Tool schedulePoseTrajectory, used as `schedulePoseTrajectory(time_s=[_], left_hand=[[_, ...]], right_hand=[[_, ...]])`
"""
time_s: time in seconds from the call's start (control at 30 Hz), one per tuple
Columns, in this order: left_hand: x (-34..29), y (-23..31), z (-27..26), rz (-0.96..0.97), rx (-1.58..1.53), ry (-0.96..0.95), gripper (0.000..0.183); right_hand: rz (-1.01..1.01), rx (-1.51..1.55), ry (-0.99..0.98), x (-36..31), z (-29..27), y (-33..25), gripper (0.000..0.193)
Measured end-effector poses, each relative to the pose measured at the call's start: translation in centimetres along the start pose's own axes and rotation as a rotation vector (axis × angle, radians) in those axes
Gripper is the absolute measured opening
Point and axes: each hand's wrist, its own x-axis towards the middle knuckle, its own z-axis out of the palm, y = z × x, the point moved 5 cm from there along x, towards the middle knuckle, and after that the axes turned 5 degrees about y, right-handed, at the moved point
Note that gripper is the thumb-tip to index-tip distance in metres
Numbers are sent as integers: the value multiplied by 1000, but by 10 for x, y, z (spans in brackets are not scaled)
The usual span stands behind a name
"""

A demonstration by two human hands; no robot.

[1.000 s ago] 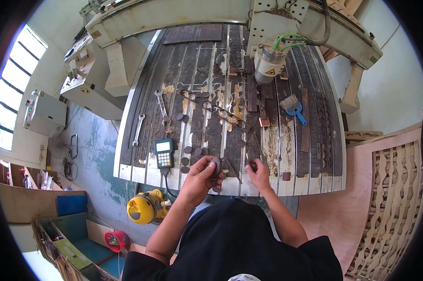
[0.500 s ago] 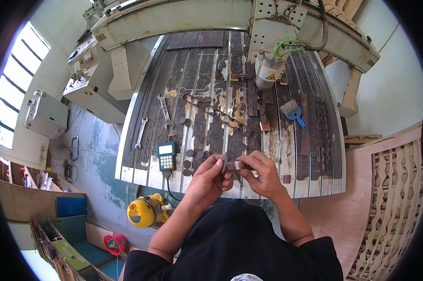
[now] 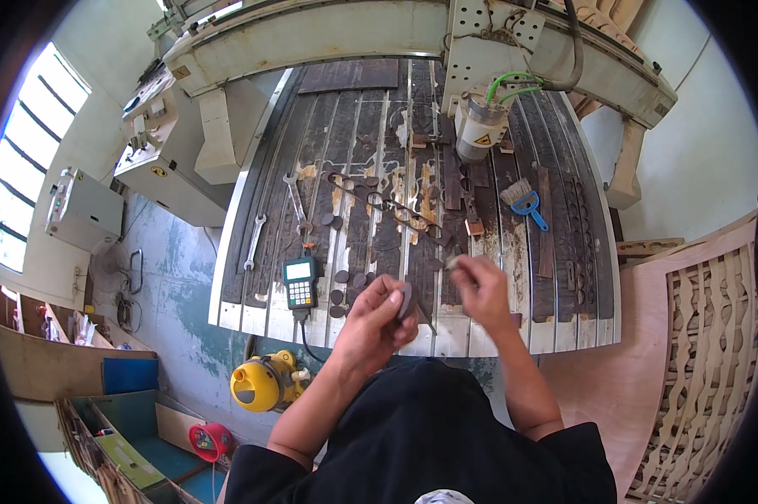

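My left hand [image 3: 372, 321] is closed on a dark round wooden disc [image 3: 407, 300], held on edge over the near side of the machine bed. Apart from it, to the right, my right hand [image 3: 485, 296] pinches a small pale block [image 3: 452, 263], which is smeared by motion, so its exact kind is unclear. Several similar dark discs [image 3: 338, 296] lie on the bed just left of my left hand. A thin dark strip shows beneath the held disc.
The slotted bed [image 3: 243, 317] carries a keypad controller [image 3: 300, 283], wrenches [image 3: 296, 202], a blue-handled brush [image 3: 527, 204] and thin cut-out wood frames. A spindle [image 3: 482, 126] hangs from the gantry beyond. A yellow vacuum-like machine [image 3: 261, 383] stands on the floor at left; patterned wooden panels [image 3: 698, 353] lie right.
My right hand has drawn the pale block away from the disc, to the right and slightly forward. My left hand keeps the disc in nearly the same place.
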Motion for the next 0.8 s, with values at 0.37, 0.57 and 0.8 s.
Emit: schedulePoseTrajectory(time_s=[0.37,0.57,0.8], left_hand=[[-1,-2,15,-32,75,62,11],[-1,-3,18,-24,99,50,13],[-2,-3,21,-17,87,60,10]], right_hand=[[159,349,-39,-3,-12,-39,15],[121,322,-60,5,-16,-48,22],[102,279,-72,7,-18,-53,21]])
